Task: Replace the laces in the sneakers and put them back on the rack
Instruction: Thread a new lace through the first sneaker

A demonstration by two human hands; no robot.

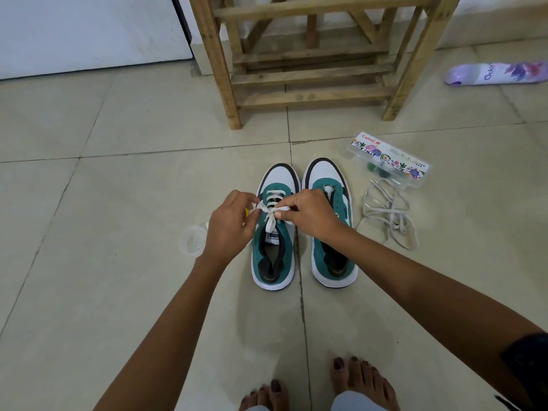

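Two teal, white and black sneakers stand side by side on the tiled floor, toes pointing away from me. The left sneaker [274, 262] carries a white lace [270, 222] threaded through its eyelets. My left hand [229, 223] pinches one end of that lace at the shoe's left side. My right hand [308, 213] pinches the other end over the tongue, where the two ends cross. The right sneaker [333, 256] shows only a short bit of white lace near its toe. A loose pile of greyish laces [388, 215] lies to its right.
A wooden shoe rack [311, 69] stands just beyond the sneakers. A clear plastic box with a floral label [388, 160] lies right of the shoes, and a purple spray can [498, 74] lies at the far right. A clear plastic wrapper [194, 240] sits left of my left hand. My bare feet [317, 387] are at the bottom edge.
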